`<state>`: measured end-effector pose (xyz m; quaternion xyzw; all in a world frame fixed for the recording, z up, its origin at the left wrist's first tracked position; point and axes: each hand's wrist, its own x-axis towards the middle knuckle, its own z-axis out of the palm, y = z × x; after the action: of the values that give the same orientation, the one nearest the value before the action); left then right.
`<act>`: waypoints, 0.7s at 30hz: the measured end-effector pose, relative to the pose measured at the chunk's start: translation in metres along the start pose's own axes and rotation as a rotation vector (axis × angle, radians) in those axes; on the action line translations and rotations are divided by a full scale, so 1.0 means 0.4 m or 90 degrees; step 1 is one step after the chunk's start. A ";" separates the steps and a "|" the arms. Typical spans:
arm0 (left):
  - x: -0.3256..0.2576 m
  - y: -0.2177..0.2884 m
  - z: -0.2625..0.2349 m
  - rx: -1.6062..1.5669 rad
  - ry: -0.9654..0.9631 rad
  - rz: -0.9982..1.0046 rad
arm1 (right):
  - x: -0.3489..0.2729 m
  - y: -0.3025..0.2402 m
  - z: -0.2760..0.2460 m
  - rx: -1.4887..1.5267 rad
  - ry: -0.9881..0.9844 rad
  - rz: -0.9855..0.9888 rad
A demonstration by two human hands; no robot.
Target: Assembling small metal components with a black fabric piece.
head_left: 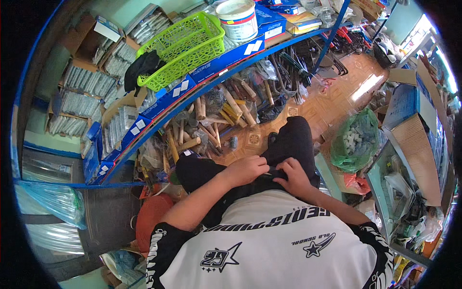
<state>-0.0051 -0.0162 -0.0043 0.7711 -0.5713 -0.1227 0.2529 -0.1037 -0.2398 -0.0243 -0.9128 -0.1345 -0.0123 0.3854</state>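
Note:
Both hands meet low in front of my body, over my dark trousers (290,144). My left hand (252,169) is closed, its fingers curled toward the right one. Close beside it, my right hand (291,174) bends its fingers and thumb together in a pinch. A small dark thing (274,172) shows between the two hands; against the black cloth its kind cannot be made out. The white shirt (269,241) I wear, with dark print, reaches up to just below the hands.
Wooden-handled tools (236,108) lie heaped under a blue-edged shelf. On the shelf stand a green plastic basket (185,48), a white bucket (237,21) and boxes of packed parts (89,79). A green plastic bag (355,139) and open cartons (414,144) crowd the right. Patterned tiles (332,96) cover the floor ahead.

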 end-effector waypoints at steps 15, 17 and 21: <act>-0.390 0.075 -0.049 -0.241 0.024 -0.393 | 0.217 -0.157 0.145 0.003 -0.261 -0.283; -0.404 0.100 -0.051 -0.234 0.001 -0.510 | 0.259 -0.193 0.168 -0.049 -0.397 -0.314; -0.412 0.141 -0.041 -0.315 0.123 -0.569 | 0.320 -0.186 0.200 -0.064 -0.607 -0.353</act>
<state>-0.0957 0.1308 0.0232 0.8649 -0.1139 -0.2784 0.4019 -0.0059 -0.1033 -0.0122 -0.7650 -0.5285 0.2952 0.2197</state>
